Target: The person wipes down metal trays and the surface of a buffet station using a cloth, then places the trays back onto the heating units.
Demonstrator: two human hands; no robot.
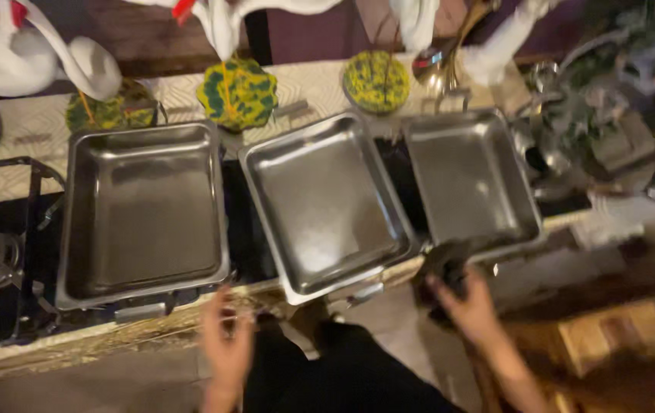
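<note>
Three empty steel pans stand in a row on a buffet table: a left pan point(144, 210), a middle pan point(324, 203) and a right pan point(469, 180). My left hand point(226, 344) hovers at the table's front edge below the left pan, fingers apart, holding nothing. My right hand point(461, 302) is closed around a dark object point(442, 268) at the front corner of the right pan; blur hides what the object is.
Yellow and green decorated discs point(237, 92) point(376, 80) stand behind the pans. White swan figures point(29, 57) sit at the back left. A black metal stand point(6, 252) is at the left, greenery and metalware point(603, 115) at the right. Wooden flooring point(618, 336) lies below right.
</note>
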